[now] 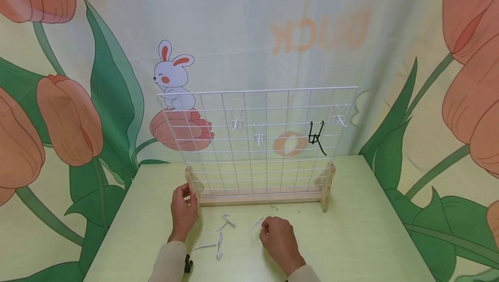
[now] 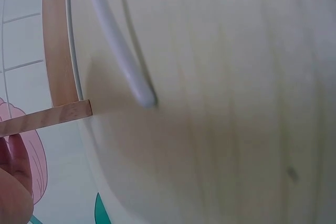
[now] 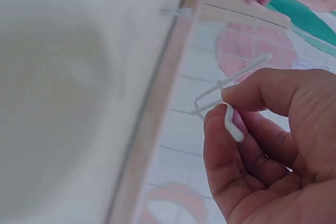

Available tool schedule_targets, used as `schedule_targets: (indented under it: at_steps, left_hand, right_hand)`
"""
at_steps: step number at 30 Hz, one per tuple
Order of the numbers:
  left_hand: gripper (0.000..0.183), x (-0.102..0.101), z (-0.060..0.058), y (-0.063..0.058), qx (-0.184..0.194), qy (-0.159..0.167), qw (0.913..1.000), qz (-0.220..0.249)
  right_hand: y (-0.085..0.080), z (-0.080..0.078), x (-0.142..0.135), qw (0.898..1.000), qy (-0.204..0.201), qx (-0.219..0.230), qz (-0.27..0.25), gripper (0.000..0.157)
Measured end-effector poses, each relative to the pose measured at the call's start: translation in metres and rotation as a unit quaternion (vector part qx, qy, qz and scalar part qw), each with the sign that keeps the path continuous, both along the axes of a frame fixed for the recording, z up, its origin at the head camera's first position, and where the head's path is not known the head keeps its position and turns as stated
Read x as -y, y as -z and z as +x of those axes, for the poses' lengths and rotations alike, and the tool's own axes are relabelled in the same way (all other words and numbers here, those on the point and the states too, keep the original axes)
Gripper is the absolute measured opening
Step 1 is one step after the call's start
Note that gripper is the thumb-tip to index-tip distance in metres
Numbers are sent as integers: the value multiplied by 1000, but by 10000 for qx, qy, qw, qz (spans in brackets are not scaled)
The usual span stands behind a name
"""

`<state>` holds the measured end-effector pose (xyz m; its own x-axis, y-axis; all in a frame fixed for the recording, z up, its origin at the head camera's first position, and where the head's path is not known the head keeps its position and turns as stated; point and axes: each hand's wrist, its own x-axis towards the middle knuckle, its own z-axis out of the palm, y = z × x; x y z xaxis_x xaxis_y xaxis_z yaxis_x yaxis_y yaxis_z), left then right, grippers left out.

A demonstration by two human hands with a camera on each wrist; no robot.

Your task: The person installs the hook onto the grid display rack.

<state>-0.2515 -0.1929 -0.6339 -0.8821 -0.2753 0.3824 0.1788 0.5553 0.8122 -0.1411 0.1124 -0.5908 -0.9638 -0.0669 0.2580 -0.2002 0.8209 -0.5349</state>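
A white wire hook (image 3: 231, 95) is pinched between the thumb and fingers of my right hand (image 1: 281, 241), above the table in front of the grid rack. My left hand (image 1: 184, 212) is at the rack's left wooden foot (image 1: 192, 186), its fingertips touching the outer side. In the left wrist view only part of that hand (image 2: 18, 182) shows, beside the wood. Two loose white hooks, a smaller one (image 1: 228, 221) and a longer one (image 1: 219, 245), lie on the table between my hands. The white wire grid (image 1: 266, 115) stands upright in its wooden base (image 1: 261, 197).
White hooks hang on the grid at left (image 1: 236, 122), middle (image 1: 259, 137) and upper right (image 1: 340, 119). A black hook (image 1: 315, 138) hangs at the right. Small crumbs (image 1: 274, 207) lie before the base. A printed curtain (image 1: 234, 22) hangs behind the table (image 1: 358, 238).
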Motion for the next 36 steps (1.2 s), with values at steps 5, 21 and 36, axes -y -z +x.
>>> schedule_targets:
  at_steps: [5, 21, 36]
  left_hand:
    - [34, 0, 0, 0, -25, 1, 10000, 56]
    - [34, -1, -2, -4, -41, 40, 10000, 42]
    - [34, -1, -2, 2, 22, -45, 10000, -25]
  right_hand:
    - [-22, -5, -4, 9994, 32, -351, 12, 6]
    - [-71, -6, -12, 9945, 200, -1027, 57, 6]
    - [-111, -14, -27, 9826, 457, -1802, -44, 3]
